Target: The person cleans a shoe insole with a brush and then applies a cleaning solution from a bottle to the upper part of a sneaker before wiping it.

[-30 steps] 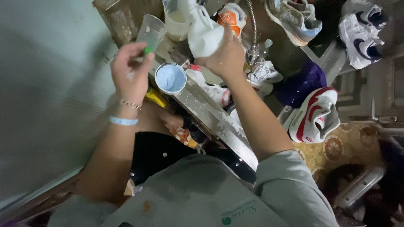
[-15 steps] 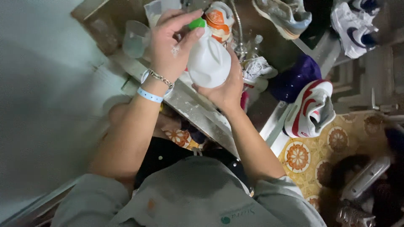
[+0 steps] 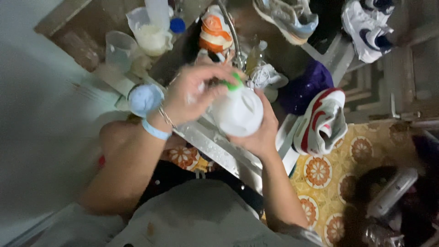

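My right hand [image 3: 260, 132] cradles a white plastic bottle [image 3: 238, 112] from below, above a metal sink edge [image 3: 219, 148]. My left hand [image 3: 192, 93] is on the bottle's green cap [image 3: 234, 83], fingers pinched around it. A pale blue wristband and a thin bracelet sit on my left wrist. A small round cup of light blue liquid [image 3: 145, 99] stands on the ledge just left of my left hand.
Clear plastic cups [image 3: 118, 50] and a tub of whitish stuff [image 3: 151, 32] stand at the back left. An orange-and-white shoe [image 3: 215, 32], a red-and-white sneaker [image 3: 322, 121], more sneakers [image 3: 366, 23] and a purple cloth [image 3: 306, 89] lie around the sink. Patterned floor at right.
The green cap, held apart in my left hand a second ago, is now on the bottle. Both hands and the bottle have come lower and nearer to me.
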